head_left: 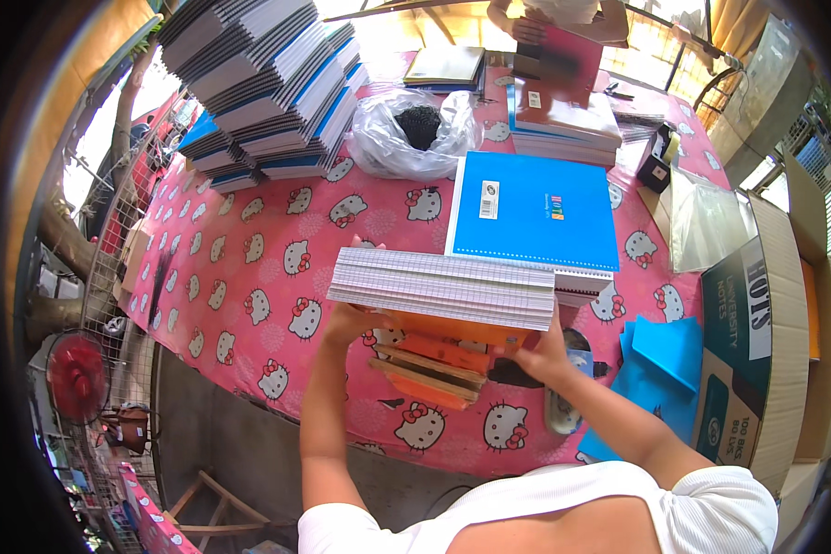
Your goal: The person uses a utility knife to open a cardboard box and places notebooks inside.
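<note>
Both hands grip a thick stack of notebooks point(443, 284), its ruled page edges facing up and an orange cover on the near side. My left hand point(353, 319) is closed round the left end, with fingertips showing beyond the far side. At the right end, my right hand point(543, 355) clasps the lower corner. Just beyond lies a pile of spiral notebooks with a blue cover point(535, 208) on top. Below the held stack, an orange block with wooden strips point(429, 374) rests on the pink cartoon-print tablecloth point(277, 360).
Tall piles of spiral notebooks point(258, 88) stand at the far left. A plastic bag holding black coils point(415, 129) sits beyond the middle. Blue sheets point(656, 369) and a cardboard box point(757, 342) are at right. Across the table, another person's hand point(528, 32) is near a red cover point(563, 65).
</note>
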